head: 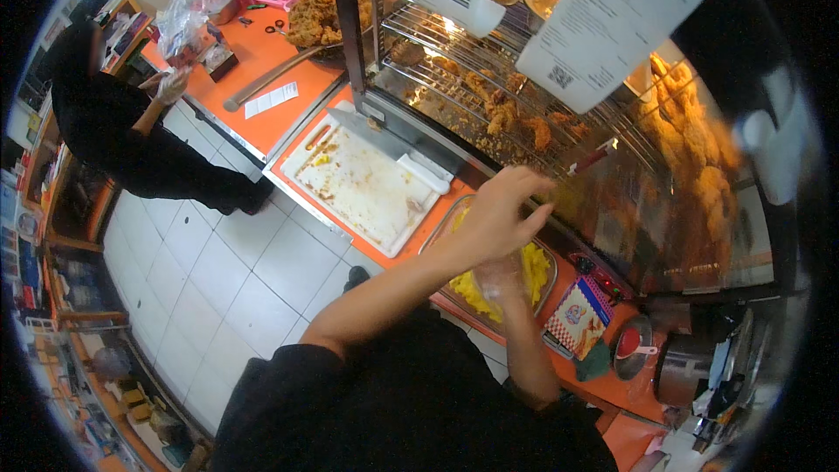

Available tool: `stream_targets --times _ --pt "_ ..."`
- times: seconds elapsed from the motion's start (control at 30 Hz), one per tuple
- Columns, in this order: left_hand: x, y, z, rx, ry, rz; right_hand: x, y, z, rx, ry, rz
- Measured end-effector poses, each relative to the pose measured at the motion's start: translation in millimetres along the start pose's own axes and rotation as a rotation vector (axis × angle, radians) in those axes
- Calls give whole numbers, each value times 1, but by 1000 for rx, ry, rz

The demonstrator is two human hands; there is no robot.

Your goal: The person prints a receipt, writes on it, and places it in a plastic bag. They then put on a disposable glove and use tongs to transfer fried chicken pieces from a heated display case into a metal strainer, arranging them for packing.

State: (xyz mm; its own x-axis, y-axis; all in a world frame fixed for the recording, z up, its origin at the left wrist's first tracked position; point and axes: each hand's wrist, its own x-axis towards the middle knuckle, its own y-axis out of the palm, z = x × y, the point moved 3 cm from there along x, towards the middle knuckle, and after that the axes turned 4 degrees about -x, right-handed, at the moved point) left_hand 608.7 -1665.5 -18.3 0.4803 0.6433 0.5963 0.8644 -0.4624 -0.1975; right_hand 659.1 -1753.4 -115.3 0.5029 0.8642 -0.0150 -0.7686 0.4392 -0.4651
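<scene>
My left hand is raised above a metal tray, near the lower edge of a glass-fronted food warmer. Its thumb and fingers are apart, and I see nothing held in them. My right hand is low over the yellow food in the tray. It is blurred and looks covered by a clear plastic glove. My left wrist crosses in front of its fingers, so their grip is hidden. Left of the tray lies a white cutting board with crumbs and a white-handled knife.
Fried pieces sit on wire racks in the warmer, with paper sheets hanging over its glass. A printed carton and a small pan are at right. Across the floor, a person in black stands by the orange counter.
</scene>
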Motion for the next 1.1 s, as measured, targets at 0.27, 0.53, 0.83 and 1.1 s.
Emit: stream_targets --times 0.27,0.53,0.83,1.1 --pt "-87 -134 44 -34 -401 -51 209 95 138 -542 -378 -181" --pt "-132 -252 124 -52 -853 2 288 163 150 -607 61 -388" --pt "-126 -329 216 -81 -862 130 298 170 117 134 73 -548" --pt "-134 -390 300 273 -573 -258 246 159 88 312 -159 -728"
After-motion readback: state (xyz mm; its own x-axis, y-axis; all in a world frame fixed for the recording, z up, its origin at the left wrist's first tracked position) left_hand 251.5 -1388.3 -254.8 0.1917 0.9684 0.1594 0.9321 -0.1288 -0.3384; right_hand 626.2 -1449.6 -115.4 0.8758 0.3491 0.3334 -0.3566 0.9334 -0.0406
